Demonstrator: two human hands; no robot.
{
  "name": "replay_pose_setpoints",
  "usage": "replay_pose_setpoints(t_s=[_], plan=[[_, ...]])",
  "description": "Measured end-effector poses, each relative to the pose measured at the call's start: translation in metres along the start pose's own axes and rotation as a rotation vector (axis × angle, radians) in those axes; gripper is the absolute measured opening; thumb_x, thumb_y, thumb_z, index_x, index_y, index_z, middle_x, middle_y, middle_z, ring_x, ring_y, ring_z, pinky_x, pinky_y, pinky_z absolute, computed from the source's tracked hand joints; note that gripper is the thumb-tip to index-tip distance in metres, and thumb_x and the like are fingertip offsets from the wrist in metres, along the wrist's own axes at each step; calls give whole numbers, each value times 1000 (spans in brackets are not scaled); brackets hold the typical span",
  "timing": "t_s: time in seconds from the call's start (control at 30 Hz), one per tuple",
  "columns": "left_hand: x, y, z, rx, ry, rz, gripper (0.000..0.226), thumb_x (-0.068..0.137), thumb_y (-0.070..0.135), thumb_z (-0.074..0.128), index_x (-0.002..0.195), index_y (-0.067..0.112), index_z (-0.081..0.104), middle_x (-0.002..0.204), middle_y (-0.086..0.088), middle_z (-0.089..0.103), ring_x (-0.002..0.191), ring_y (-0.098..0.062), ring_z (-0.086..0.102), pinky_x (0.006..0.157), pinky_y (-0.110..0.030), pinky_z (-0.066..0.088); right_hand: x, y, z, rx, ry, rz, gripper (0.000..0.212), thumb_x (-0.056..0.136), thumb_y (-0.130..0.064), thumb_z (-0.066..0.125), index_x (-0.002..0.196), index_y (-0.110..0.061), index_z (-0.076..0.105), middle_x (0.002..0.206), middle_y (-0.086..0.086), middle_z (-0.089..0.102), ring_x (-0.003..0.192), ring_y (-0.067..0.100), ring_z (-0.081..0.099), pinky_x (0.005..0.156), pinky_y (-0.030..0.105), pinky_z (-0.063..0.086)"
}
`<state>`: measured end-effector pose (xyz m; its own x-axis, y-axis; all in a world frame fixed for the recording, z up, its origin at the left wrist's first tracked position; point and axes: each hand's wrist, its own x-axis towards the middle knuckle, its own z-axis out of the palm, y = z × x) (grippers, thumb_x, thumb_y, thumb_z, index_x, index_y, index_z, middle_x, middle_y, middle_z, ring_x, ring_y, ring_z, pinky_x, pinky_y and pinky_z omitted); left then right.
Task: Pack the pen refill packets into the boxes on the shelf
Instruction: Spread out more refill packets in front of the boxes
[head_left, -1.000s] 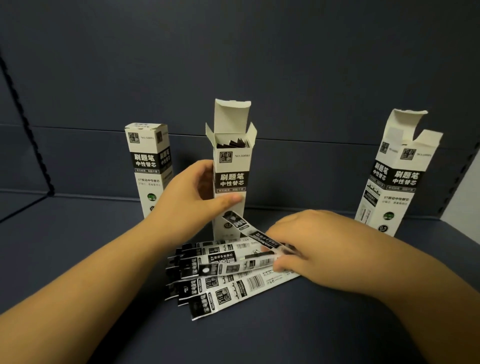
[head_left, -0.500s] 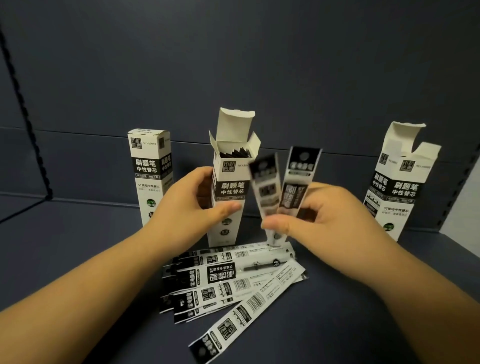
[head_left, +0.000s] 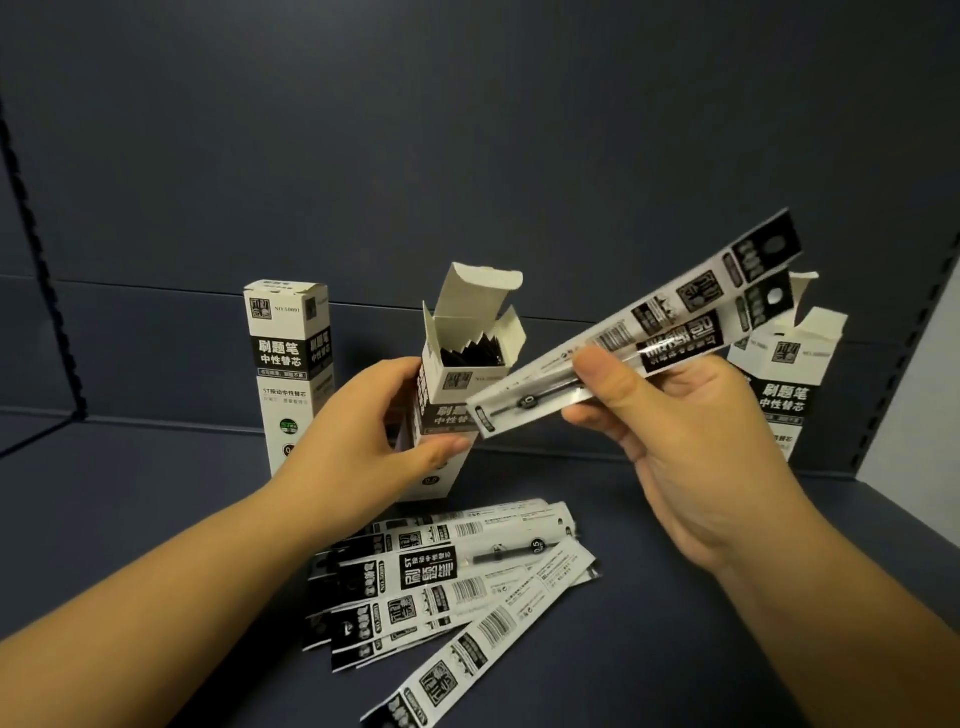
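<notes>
**Two refill packets raised beside the open middle box**

Nearest us, a loose pile of pen refill packets (head_left: 447, 587) lies fanned on the dark shelf floor (head_left: 156, 509). Above it our right hand (head_left: 691, 441) pinches two packets (head_left: 649, 332) between thumb and fingers, held slanting, their lower ends just in front of the middle box (head_left: 457, 384). Our left hand (head_left: 379, 441) wraps around that box, which stands with its top flaps open and dark packet ends showing inside. Further back a closed box (head_left: 288, 364) stands at the left, and a third box (head_left: 784, 384) with its lid up leans at the right, partly behind the raised packets
</notes>
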<state>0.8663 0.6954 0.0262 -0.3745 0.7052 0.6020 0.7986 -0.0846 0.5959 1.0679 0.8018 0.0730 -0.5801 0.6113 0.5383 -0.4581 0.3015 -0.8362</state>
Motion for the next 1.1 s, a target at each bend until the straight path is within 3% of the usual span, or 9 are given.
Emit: replay_pose_setpoints(t_s=[0.37,0.47,0.6,0.77,0.87,0.93,1.0,1.1], plan=[[0,-5,1,124,-47,101,55,75,58,71,124,53,49,115,32,57,111,7,57,93,-23,52,1,-7,-3,71,112,-135,14,65,-36,77,74,-26,81,86,-2,78,84,13,74,69,23,58],[-1,-5,1,153,-75,136,56,77,51,75,128,47,52,116,31,56,111,5,56,92,-24,50,2,-4,-6,-105,136,-224,14,68,-38,77,78,-30,80,85,-6,78,82,10,73,74,24,57],[-2,-5,2,173,-116,171,57,78,47,78,129,44,53,117,31,55,113,3,54,91,-23,48,2,-2,-7,-172,63,-316,11,69,-30,75,76,-38,80,83,-16,77,87,1,73,82,14,53],[-2,-6,2,177,-122,186,57,77,53,75,129,44,53,116,29,56,113,2,54,92,-25,49,7,-6,-16,-278,-37,-403,7,78,-23,74,84,-25,75,88,-13,76,91,6,71,85,18,52],[-2,-5,3,175,-141,197,58,77,56,73,129,45,52,117,27,57,115,-1,55,94,-29,50,13,2,-22,-396,-110,-348,12,80,-25,80,91,-24,76,98,-7,73,98,17,69,90,34,54],[-2,-3,5,183,-151,210,59,77,55,74,131,44,52,117,27,57,115,-1,55,94,-32,51,15,8,-20,-469,-125,-250,22,76,-34,83,95,-40,74,108,-5,70,108,22,66,96,44,53],[-3,-3,6,190,-147,226,59,78,53,75,131,42,52,116,26,56,113,-1,56,92,-32,51,16,11,-15,-568,-146,-187,29,73,-44,79,98,-56,69,117,-11,67,118,18,61,101,42,51],[-2,-3,8,176,-116,221,59,78,48,78,131,41,53,114,27,57,111,1,56,92,-30,50,16,11,-10,-665,-257,-123,31,77,-53,70,106,-47,72,124,-18,61,126,15,54,106,38,47]])
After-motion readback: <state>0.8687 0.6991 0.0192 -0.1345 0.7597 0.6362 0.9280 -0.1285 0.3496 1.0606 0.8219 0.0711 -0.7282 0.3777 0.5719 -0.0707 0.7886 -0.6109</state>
